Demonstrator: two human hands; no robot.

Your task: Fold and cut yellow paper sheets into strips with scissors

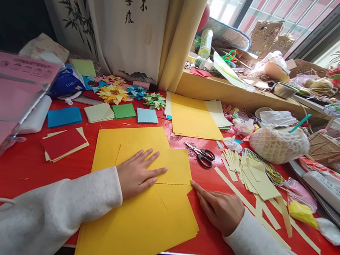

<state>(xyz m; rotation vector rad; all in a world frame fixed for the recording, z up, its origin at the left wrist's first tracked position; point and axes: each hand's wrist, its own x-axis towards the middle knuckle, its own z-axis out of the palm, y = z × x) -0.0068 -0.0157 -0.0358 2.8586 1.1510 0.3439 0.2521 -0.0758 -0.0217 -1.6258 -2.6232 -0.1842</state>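
Well, the left grip [137, 174] lies palm down with its fingers spread, pressing on the small yellow sheet [178, 167] and not closed on anything. The right grip [223, 208] points a finger at the right corner of that sheet, and I cannot tell if it pinches the edge or only touches it. The small sheet lies on top of the big yellow sheets [138, 229], which rest on the red counter [29, 162] and poke out past its near edge. It looks light, thin and a bit stiff, so it should crease well, but it could slide or tear if someone tugs hard. The best place to hold it is likely a corner or a side edge, with a flat palm on the middle so it won't slip. Just to the right are the scissors [206, 155], and past them lie pale scraps [265, 184]. Off to the left sit a red sheet [63, 143] and some blue paper [64, 117]. Farther back, near the curtain [184, 31], are bright paper stars [114, 92].
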